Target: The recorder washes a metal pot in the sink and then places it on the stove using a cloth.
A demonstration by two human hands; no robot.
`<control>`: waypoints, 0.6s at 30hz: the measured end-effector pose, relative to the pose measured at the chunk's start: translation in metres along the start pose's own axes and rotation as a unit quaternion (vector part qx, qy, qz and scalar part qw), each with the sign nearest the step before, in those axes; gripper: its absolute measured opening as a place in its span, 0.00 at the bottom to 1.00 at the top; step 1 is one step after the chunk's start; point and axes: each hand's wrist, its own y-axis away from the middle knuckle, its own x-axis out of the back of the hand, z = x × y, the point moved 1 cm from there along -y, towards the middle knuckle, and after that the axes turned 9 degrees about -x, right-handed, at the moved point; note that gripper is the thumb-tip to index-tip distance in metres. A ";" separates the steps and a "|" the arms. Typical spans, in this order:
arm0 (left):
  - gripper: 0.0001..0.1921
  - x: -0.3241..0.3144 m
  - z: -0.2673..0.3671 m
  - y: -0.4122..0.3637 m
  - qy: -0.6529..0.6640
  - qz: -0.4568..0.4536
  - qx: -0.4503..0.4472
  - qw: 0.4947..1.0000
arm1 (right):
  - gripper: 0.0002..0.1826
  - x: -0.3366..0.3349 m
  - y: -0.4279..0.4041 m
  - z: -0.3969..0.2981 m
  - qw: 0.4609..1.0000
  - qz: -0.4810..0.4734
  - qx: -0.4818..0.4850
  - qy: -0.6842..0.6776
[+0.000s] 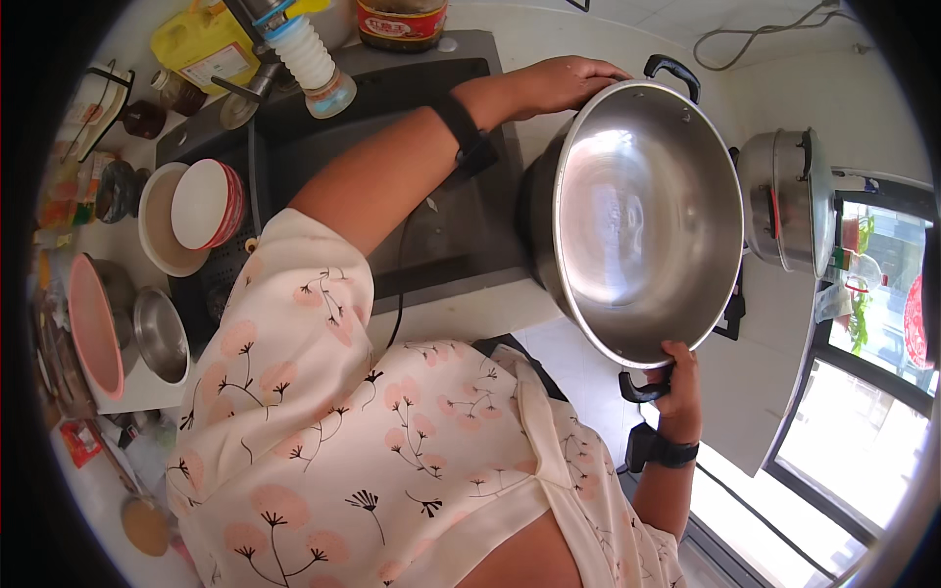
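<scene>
A wide stainless steel pot (647,213) with two black handles is tilted so that its bare, shiny inside faces me. My left hand (562,84) holds the outside of its far rim, beside the upper black handle (673,73); the fingertips are partly hidden behind the pot. At the near end, my right hand (678,386) grips the lower black handle (643,387), with the thumb over the rim. Beneath my left forearm is a dark sink (434,228), just left of the pot. A small pale scrap (431,205) lies in its basin.
A tap with a white flexible hose (305,55) hangs over the sink. Stacked bowls (209,206), a pink basin (97,323) and a steel bowl (162,334) stand left. A lidded steel pot (779,202) is at right, near the window (845,434). Behind the sink stands a yellow jug (206,48).
</scene>
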 end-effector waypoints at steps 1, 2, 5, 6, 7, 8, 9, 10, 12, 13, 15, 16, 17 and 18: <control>0.20 -0.001 0.000 -0.013 0.003 -0.009 0.008 1.000 | 0.10 -0.001 0.000 0.000 1.000 0.002 -0.001 0.000; 0.20 -0.001 -0.002 -0.019 0.006 -0.019 0.016 1.000 | 0.10 -0.001 0.000 -0.001 1.000 0.004 -0.002 0.001; 0.20 -0.006 -0.005 -0.017 0.035 -0.015 -0.005 0.999 | 0.09 -0.003 0.001 0.000 1.000 0.001 -0.005 -0.005; 0.19 -0.008 -0.002 -0.010 0.026 0.008 0.008 1.000 | 0.09 -0.006 0.001 0.000 1.000 -0.001 -0.008 -0.009; 0.19 -0.011 -0.003 -0.002 0.024 0.003 0.013 1.000 | 0.09 -0.011 0.005 -0.003 1.000 0.009 -0.002 -0.016; 0.19 -0.012 -0.004 0.007 0.043 0.025 -0.026 0.998 | 0.09 -0.011 0.006 -0.003 1.000 0.013 -0.001 -0.019; 0.19 -0.012 -0.002 0.019 0.060 0.050 -0.065 0.995 | 0.09 -0.013 0.006 -0.003 1.000 0.015 0.000 -0.023; 0.18 -0.017 0.004 0.031 0.032 0.083 -0.078 0.993 | 0.09 -0.010 0.005 -0.004 1.000 -0.003 0.002 -0.015; 0.17 -0.024 0.013 0.061 0.007 0.104 -0.090 0.991 | 0.09 -0.009 0.003 -0.002 1.000 -0.014 0.002 -0.019; 0.17 -0.029 0.018 0.075 -0.017 0.127 -0.104 0.986 | 0.09 -0.008 0.002 -0.002 1.000 -0.021 0.002 -0.020; 0.18 -0.049 0.012 0.108 -0.048 0.175 -0.154 0.971 | 0.09 -0.006 -0.001 0.000 1.000 0.002 -0.004 -0.013; 0.18 -0.057 0.011 0.118 -0.074 0.216 -0.203 0.952 | 0.09 -0.004 -0.002 0.001 1.000 0.011 -0.006 -0.011; 0.18 -0.062 0.012 0.122 -0.074 0.216 -0.204 0.952 | 0.09 -0.003 -0.004 0.002 1.000 0.004 -0.004 -0.016; 0.18 -0.066 0.014 0.126 -0.069 0.225 -0.202 0.951 | 0.08 -0.003 -0.003 0.002 1.000 0.000 -0.004 -0.016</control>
